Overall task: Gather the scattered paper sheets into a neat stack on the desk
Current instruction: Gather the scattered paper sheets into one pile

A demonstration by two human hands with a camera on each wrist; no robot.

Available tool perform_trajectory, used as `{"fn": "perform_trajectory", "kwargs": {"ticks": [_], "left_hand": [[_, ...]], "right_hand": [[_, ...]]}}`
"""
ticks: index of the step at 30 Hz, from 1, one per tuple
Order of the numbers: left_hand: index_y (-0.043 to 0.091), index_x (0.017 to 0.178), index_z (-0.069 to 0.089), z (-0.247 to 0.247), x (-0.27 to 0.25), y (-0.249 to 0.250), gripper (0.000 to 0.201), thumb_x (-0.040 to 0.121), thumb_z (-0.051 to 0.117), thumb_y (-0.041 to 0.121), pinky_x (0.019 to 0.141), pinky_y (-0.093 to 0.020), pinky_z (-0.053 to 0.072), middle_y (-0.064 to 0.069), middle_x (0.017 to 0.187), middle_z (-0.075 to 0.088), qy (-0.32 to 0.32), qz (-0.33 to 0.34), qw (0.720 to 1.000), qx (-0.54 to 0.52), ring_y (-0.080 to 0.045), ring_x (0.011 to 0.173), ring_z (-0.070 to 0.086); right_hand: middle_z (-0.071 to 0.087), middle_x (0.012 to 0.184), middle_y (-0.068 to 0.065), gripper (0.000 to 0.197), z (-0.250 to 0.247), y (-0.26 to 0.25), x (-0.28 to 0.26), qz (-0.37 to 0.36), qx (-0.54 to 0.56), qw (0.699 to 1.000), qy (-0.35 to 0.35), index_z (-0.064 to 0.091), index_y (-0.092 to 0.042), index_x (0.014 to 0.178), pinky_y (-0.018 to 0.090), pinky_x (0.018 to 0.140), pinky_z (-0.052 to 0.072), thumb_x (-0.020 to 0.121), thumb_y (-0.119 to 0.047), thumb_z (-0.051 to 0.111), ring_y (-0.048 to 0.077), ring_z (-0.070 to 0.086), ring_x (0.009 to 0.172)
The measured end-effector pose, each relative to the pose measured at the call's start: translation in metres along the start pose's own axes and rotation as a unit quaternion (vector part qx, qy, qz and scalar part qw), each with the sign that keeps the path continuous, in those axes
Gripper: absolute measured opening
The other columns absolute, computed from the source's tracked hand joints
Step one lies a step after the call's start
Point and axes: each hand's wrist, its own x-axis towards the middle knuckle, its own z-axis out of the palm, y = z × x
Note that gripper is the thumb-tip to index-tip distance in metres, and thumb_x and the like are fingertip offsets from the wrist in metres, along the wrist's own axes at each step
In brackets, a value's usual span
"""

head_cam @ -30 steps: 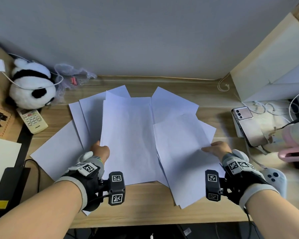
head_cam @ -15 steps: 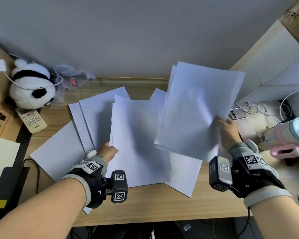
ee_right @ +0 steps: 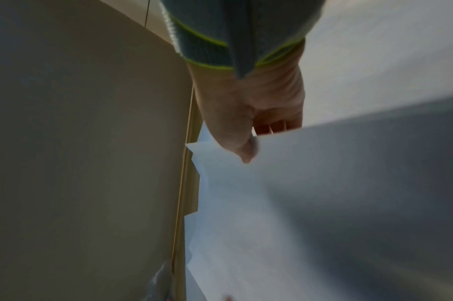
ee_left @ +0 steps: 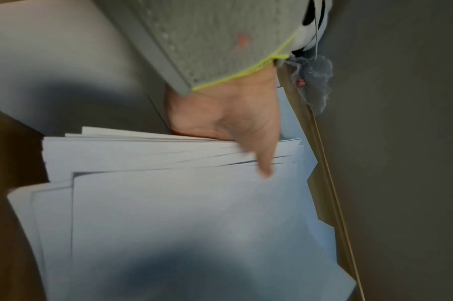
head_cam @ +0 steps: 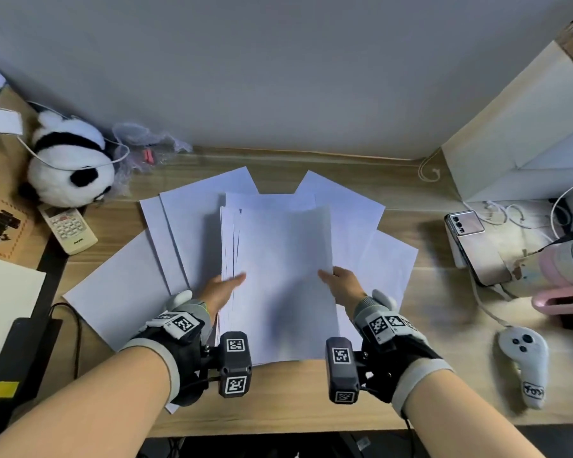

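A pile of white paper sheets (head_cam: 278, 259) lies mid-desk, its left edges fanned and uneven. My left hand (head_cam: 235, 279) grips the pile's left edge, thumb on top and the other fingers hidden underneath; the left wrist view shows that thumb (ee_left: 264, 167) across the staggered edges of the pile (ee_left: 168, 203). My right hand (head_cam: 328, 276) pinches the right edge of the top sheets, thumb (ee_right: 245, 150) above and fingers below the paper (ee_right: 323, 183). Loose sheets fan out flat on the left (head_cam: 119, 292) and on the right (head_cam: 391, 266) of the pile.
A panda plush (head_cam: 70, 163) and a remote (head_cam: 68, 228) sit at the left, with a black device (head_cam: 17, 358) near the front left. At the right are a phone (head_cam: 473, 246), a pink cup (head_cam: 563, 279), a white controller (head_cam: 523, 361) and a large box (head_cam: 526, 133).
My right hand picked up sheets from the right side, lifted them, swung them left and brought them down onto the middle pile. My left hand stayed at the pile's left edge.
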Motion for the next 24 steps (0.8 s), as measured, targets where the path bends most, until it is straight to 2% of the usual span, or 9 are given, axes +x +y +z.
{"fn": "perform_trajectory", "kwargs": {"ticks": [2, 5, 9, 12, 16, 18, 20, 22, 24], "left_hand": [[-0.005, 0.135, 0.044, 0.002, -0.002, -0.002, 0.046, 0.091, 0.054, 0.004, 0.106, -0.036, 0.038, -0.020, 0.140, 0.050, 0.008, 0.015, 0.999, 0.047, -0.030, 0.122, 0.052], [-0.006, 0.135, 0.044, 0.001, 0.004, -0.007, 0.043, 0.092, 0.045, -0.006, 0.106, -0.034, 0.037, -0.021, 0.139, 0.051, 0.036, 0.024, 0.997, 0.065, -0.033, 0.128, 0.049], [-0.006, 0.138, 0.039, -0.001, 0.006, -0.008, 0.045, 0.094, 0.040, -0.009, 0.110, -0.033, 0.031, -0.020, 0.145, 0.044, 0.048, 0.029, 0.997, 0.056, -0.032, 0.134, 0.042], [-0.007, 0.140, 0.035, -0.006, 0.009, -0.009, 0.047, 0.094, 0.041, -0.008, 0.111, -0.033, 0.030, -0.019, 0.146, 0.042, 0.056, 0.025, 0.998, 0.029, -0.032, 0.135, 0.041], [-0.007, 0.137, 0.041, -0.016, 0.017, -0.011, 0.044, 0.093, 0.044, -0.007, 0.110, -0.035, 0.033, -0.020, 0.143, 0.046, 0.061, 0.035, 0.998, 0.007, -0.033, 0.132, 0.045], [-0.006, 0.136, 0.043, -0.020, 0.020, -0.009, 0.042, 0.093, 0.044, -0.006, 0.109, -0.035, 0.034, -0.020, 0.142, 0.048, 0.072, 0.044, 0.996, -0.005, -0.033, 0.131, 0.046], [-0.005, 0.135, 0.044, -0.022, 0.021, -0.006, 0.042, 0.093, 0.045, -0.004, 0.109, -0.035, 0.034, -0.019, 0.142, 0.049, 0.078, 0.054, 0.995, -0.008, -0.032, 0.131, 0.047], [-0.005, 0.134, 0.045, -0.021, 0.023, -0.003, 0.041, 0.093, 0.046, -0.004, 0.108, -0.035, 0.034, -0.019, 0.141, 0.049, 0.083, 0.055, 0.995, -0.002, -0.032, 0.130, 0.048], [-0.007, 0.133, 0.046, -0.017, 0.023, -0.001, 0.041, 0.092, 0.045, -0.006, 0.104, -0.033, 0.037, -0.020, 0.138, 0.052, 0.079, 0.056, 0.995, 0.015, -0.031, 0.125, 0.051]], "right_hand": [[0.035, 0.052, -0.001, 0.037, -0.010, 0.005, 0.008, 0.008, -0.012, 0.996, 0.090, 0.041, -0.021, 0.052, 0.025, 0.049, 0.030, 0.086, -0.011, 0.052, 0.018, 0.032, 0.053], [0.037, 0.062, 0.001, 0.028, -0.027, 0.011, 0.015, 0.074, 0.052, 0.979, 0.180, 0.037, -0.023, 0.064, 0.026, 0.053, 0.032, 0.081, -0.010, 0.054, 0.020, 0.037, 0.060], [0.042, 0.057, 0.008, 0.029, -0.038, 0.011, 0.027, 0.127, 0.196, 0.962, 0.140, 0.044, -0.012, 0.059, 0.022, 0.043, 0.035, 0.081, -0.008, 0.061, 0.020, 0.043, 0.039], [0.041, 0.053, 0.007, 0.034, -0.034, 0.009, 0.032, 0.141, 0.181, 0.969, 0.090, 0.045, -0.008, 0.056, 0.013, 0.031, 0.029, 0.082, -0.006, 0.065, 0.011, 0.039, 0.023], [0.049, 0.058, 0.010, 0.030, -0.036, 0.012, 0.031, 0.137, 0.024, 0.986, 0.096, 0.051, -0.006, 0.059, 0.023, 0.047, 0.032, 0.088, -0.010, 0.058, 0.022, 0.042, 0.049], [0.065, 0.093, 0.019, 0.022, -0.047, 0.018, 0.025, 0.152, -0.034, 0.980, 0.122, 0.065, 0.004, 0.093, 0.024, 0.067, 0.041, 0.091, -0.012, 0.049, 0.028, 0.058, 0.078], [0.058, 0.123, 0.023, 0.036, -0.059, 0.031, 0.018, 0.188, -0.100, 0.962, 0.169, 0.060, 0.004, 0.118, 0.030, 0.089, 0.043, 0.090, -0.016, 0.048, 0.035, 0.056, 0.110], [0.046, 0.132, 0.026, 0.040, -0.069, 0.041, 0.007, 0.215, -0.140, 0.943, 0.210, 0.060, -0.003, 0.122, 0.036, 0.102, 0.040, 0.087, -0.021, 0.052, 0.038, 0.047, 0.117], [0.040, 0.136, 0.022, 0.037, -0.078, 0.050, -0.006, 0.218, -0.119, 0.941, 0.229, 0.062, -0.008, 0.118, 0.034, 0.098, 0.039, 0.084, -0.023, 0.058, 0.035, 0.047, 0.110]]}}
